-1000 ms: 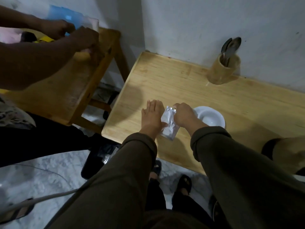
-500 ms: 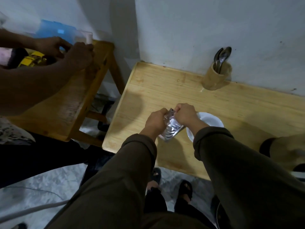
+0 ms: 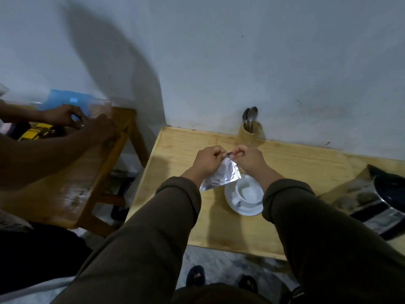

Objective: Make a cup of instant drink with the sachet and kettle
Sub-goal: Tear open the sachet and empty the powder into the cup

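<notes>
head view: both hands, left hand (image 3: 207,160) and right hand (image 3: 248,157), pinch sachet (image 3: 221,177) above cup (image 3: 248,191).

Since a second ago: my left hand (image 3: 207,160) goes from lying flat beside the sachet (image 3: 221,176) to a pinch on its top edge. My right hand (image 3: 248,159) now pinches the same edge from the other side. Both hands sit higher above the desk (image 3: 175,194), sachet hanging below them, tilted. My view has tipped: the cup (image 3: 248,193) shows whole on its saucer (image 3: 243,207), and the kettle (image 3: 377,194) has come in at right.
</notes>
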Motion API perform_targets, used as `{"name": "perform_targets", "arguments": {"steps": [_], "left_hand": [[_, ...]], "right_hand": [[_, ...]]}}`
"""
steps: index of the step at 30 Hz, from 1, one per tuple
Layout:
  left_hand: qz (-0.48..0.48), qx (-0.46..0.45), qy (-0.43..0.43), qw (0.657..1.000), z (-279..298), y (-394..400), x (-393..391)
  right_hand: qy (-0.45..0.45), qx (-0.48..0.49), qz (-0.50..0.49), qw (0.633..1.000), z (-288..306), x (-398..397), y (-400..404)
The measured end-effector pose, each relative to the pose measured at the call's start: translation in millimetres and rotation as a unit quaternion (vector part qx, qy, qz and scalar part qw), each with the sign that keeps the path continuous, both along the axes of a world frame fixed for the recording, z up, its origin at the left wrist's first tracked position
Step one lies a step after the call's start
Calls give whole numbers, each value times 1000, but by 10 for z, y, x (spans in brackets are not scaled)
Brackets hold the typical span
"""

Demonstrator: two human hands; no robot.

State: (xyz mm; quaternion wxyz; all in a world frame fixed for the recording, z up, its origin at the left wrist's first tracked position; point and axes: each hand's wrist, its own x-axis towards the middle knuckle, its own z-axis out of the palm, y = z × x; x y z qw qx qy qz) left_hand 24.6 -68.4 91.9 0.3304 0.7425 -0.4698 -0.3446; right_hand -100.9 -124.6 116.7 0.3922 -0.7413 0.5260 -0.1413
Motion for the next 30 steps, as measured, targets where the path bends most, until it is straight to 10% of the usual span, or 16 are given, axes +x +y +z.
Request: {"name": "perform_targets", "arguments": {"steps": [30], "left_hand": [[237,57,191,951,57,-106,-944]], "right_hand": [[22,-122,145,982,106,-890,55]]}}
